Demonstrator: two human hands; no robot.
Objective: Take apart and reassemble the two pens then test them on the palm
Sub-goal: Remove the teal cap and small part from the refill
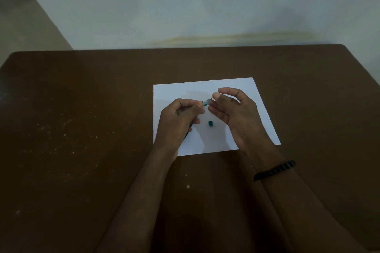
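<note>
The left hand (180,118) is curled around a pen (206,102), thumb and fingers pressed on the barrel so that only its teal end pokes out toward the right. The right hand (232,109) meets that end: its thumb and forefinger appear to pinch something thin at the tip, perhaps the refill or the nib piece, though the dim, blurred view does not show exactly what. Its other 3 fingers are spread loosely away from the pinch. Both hands hover over a sheet of paper (246,88).

Just below the grip, between the 2 hands, a small teal cap (210,123) lies loose on the paper. A dark shape (187,135) shows under the left hand's heel; it may be the second pen, but I cannot tell.

The risks from here, as I judge them: the thin part could slip from so light a pinch and drop, or a spring could jump out and roll off the paper onto the dark table (82,119), where small pieces would be hard to spot in this light. The cap sits close enough to be knocked by either wrist. A black bracelet (274,170) circles the right wrist, well back from the work, and nothing else crowds the hands.
</note>
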